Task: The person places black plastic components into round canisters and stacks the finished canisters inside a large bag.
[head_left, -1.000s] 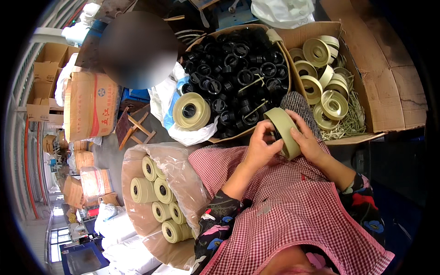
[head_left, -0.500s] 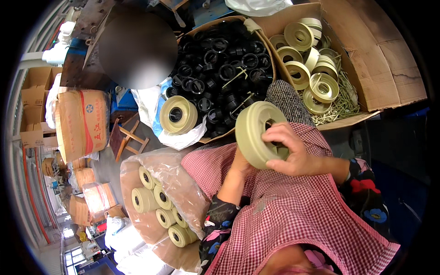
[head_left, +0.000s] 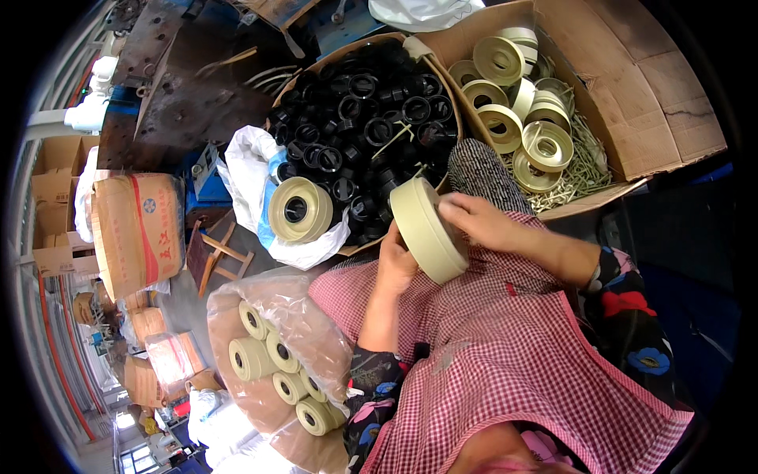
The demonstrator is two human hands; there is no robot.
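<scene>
A beige round plastic part (head_left: 426, 229), wide and rimmed, is held between my two hands above my lap. My left hand (head_left: 395, 265) is closed on its left side, fingers curled round the near edge. On the opposite side, my right hand (head_left: 478, 221) is closed at the rim, its fingertips partly hidden behind the part. The part stands tilted with its side wall showing, so its centre is out of sight. Just beyond is a carton of black plastic rings (head_left: 379, 126). Another beige part with a black centre (head_left: 300, 210) rests on a white plastic bag at that carton's left.
A cardboard box (head_left: 659, 103) at the far right holds beige rings and thin greenish plastic scraps. At lower left, a plastic-lined carton (head_left: 253, 407) contains several beige parts with black centres. A small wooden stool (head_left: 223, 257) and a tall brown carton (head_left: 134, 237) stand farther left.
The beige part has turned, so its side wall shows instead of its open face. My right fingers have moved from its central opening to its rim, and my left hand has shifted left.
</scene>
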